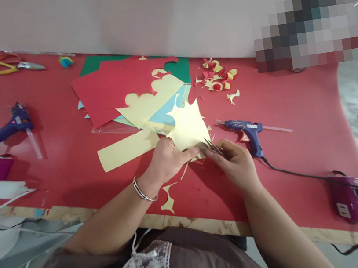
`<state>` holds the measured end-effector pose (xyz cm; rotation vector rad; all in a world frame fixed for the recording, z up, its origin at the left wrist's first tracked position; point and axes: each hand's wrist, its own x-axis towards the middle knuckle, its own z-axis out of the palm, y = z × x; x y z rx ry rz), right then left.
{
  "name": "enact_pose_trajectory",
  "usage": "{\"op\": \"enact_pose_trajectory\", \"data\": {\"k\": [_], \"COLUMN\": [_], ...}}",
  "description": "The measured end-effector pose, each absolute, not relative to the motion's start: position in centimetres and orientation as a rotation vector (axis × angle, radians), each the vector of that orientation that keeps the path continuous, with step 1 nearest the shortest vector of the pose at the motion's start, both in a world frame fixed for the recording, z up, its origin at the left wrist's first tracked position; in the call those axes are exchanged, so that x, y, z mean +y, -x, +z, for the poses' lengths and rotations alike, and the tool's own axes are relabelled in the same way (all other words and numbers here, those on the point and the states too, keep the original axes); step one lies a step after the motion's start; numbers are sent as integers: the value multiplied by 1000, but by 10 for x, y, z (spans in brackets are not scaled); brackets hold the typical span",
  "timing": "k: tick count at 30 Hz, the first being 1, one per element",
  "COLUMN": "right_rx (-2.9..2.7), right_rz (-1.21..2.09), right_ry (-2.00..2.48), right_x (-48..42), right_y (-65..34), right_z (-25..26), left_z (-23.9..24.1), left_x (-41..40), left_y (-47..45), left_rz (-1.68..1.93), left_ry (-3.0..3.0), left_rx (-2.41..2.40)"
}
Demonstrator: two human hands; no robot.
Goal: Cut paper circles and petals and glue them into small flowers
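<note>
My left hand (pixel 169 157) pinches a pale yellow sheet of paper (pixel 186 122) by its near edge. Scalloped cuts run along the sheet's upper side and leave sharp points. Small scissors (pixel 213 146) are in my right hand (pixel 236 161), their slim blades pointing up-left at the sheet's lower right corner; the handles are hidden by the fingers. Beneath and beside my left hand lies a pale yellow paper strip (pixel 128 149). Nearer to me is a cut yellow scrap (pixel 168 201) on the red tabletop (pixel 204 197).
Behind the hands are stacked red paper (pixel 109 90), green paper (pixel 179 69) and cut yellow paper (pixel 160 93). Red and yellow curled pieces (pixel 215 75) lie back right. Glue guns flank me, left (pixel 14 122) and right (pixel 248 132), beside purple power strips (pixel 351 198). Yellow-handled scissors (pixel 16 66) lie back left.
</note>
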<state>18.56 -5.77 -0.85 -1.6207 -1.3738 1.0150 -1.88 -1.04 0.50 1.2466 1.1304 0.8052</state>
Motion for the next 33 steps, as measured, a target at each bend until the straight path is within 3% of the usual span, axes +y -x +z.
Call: {"op": "enact_pose_trajectory", "data": {"k": [18,33], "right_rx": [-1010,-950], "right_rz": [1176,1177], "right_ry": [1604,1574], "right_x": [-59,-61], "right_y": [-176,-172], "right_z": [-7,-10], "left_z": [3,1], "left_x": [-19,-21], "left_y": [4,2], "left_rz": [887,957], "left_ry": [-627,-691], "left_rx": [967,1109]}}
